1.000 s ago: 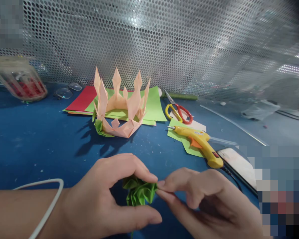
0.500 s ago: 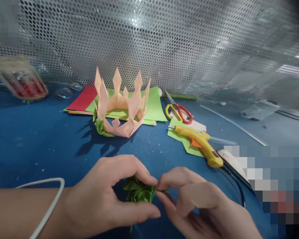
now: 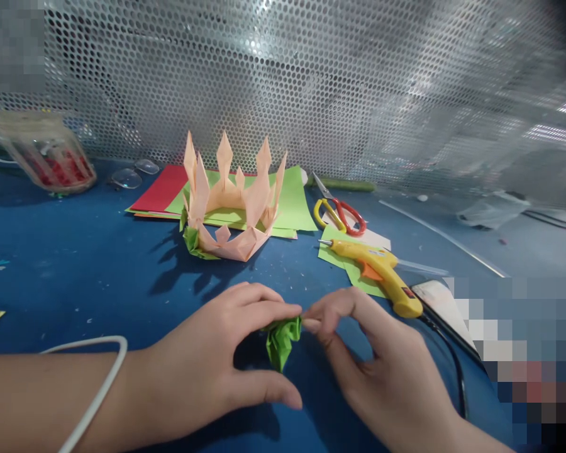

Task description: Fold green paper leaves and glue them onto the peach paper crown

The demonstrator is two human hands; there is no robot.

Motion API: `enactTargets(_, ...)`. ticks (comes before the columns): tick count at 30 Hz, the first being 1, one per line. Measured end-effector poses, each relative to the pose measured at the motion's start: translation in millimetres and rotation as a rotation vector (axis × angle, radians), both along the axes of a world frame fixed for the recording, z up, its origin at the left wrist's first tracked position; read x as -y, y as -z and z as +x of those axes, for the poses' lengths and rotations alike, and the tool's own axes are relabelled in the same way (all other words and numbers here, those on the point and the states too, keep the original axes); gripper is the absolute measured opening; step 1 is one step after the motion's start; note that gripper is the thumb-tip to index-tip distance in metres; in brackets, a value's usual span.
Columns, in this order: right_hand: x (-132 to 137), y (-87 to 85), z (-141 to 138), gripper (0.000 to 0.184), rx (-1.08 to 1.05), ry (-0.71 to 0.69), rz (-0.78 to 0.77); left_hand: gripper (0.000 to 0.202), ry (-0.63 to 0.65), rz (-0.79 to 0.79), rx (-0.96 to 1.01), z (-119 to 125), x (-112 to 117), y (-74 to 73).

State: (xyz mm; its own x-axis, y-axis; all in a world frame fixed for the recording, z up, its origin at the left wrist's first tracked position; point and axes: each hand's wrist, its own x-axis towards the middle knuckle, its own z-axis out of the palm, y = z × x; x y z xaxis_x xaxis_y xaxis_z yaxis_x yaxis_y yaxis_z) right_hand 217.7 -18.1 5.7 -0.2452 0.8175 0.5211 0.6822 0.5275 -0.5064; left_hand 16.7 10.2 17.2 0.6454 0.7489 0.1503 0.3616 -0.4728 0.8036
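Observation:
A crumpled green folded-paper flower (image 3: pixel 283 340) hangs above the blue table between my two hands. The thumb and fingers of my right hand (image 3: pixel 372 352) pinch its upper right edge. Along the flower's top lie the fingers of my left hand (image 3: pixel 212 358), with the thumb held well apart below and not touching it. Beyond the hands, a pale peach folded-paper crown (image 3: pixel 249 245) stands upright on the table. Green paper leaves (image 3: pixel 195 244) sit at the crown's left front side.
Behind the crown lie green and red paper sheets (image 3: pixel 295 201). To the right are scissors (image 3: pixel 342 212), a yellow glue gun (image 3: pixel 382 267) with a black cord, and a phone (image 3: pixel 441 308). A glass jar (image 3: pixel 51 157) and eyeglasses (image 3: pixel 127 178) stand back left, before a perforated metal panel (image 3: pixel 273 82).
Both hands have risen slightly, and the flower has turned so its folded layers hang downward. My left thumb has come away from it. The view has shifted a little.

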Motion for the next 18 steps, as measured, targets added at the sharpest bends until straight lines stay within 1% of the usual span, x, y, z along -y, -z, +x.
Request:
enactTargets(1, -1.5, -0.5, 0.3, 0.022, -0.031, 0.001, -0.037, 0.064, 0.009, 0.013, -0.01, -0.6, -0.1, 0.6)
enactTargets(2, -2.6, -1.0, 0.4, 0.02, -0.065, -0.005, -0.071, 0.066, 0.018, 0.023, -0.022, -1.1, 0.0, 1.0)
enactTargets(3, -3.3, -1.4, 0.5, 0.018, -0.098, -0.014, -0.098, 0.063, 0.028, 0.033, -0.027, -1.6, 0.3, 1.4)
enactTargets(5, -3.4, -2.1, 0.3, 0.016, -0.149, -0.035, -0.142, 0.049, 0.057, 0.048, -0.002, -1.9, 0.6, 1.7)
enactTargets(8, -1.7, -2.5, 0.1, 0.015, -0.203, -0.074, -0.185, 0.049, 0.07, 0.043, 0.082, -0.5, 0.0, 1.4)
enactTargets(10, -0.8, -2.4, 0.1, 0.014, -0.231, -0.087, -0.196, 0.044, 0.028, 0.005, 0.124, 1.2, -1.3, 0.3)
enactTargets(12, -1.3, -1.6, -0.1, 0.014, -0.248, -0.077, -0.204, 0.033, -0.05, -0.051, 0.15, 2.8, -3.0, -1.8)
enactTargets(15, -4.6, -0.7, -0.1, 0.01, -0.264, -0.005, -0.179, 0.015, -0.147, -0.161, 0.167, 4.3, -5.9, -5.1)
enactTargets(16, -5.7, -1.2, 0.2, 0.009, -0.276, 0.034, -0.152, 0.015, -0.17, -0.201, 0.175, 4.6, -6.8, -5.8)
enactTargets(18, -6.1, -4.5, 1.0, 0.012, -0.314, 0.117, -0.045, 0.022, -0.208, -0.281, 0.192, 5.1, -8.5, -5.9)
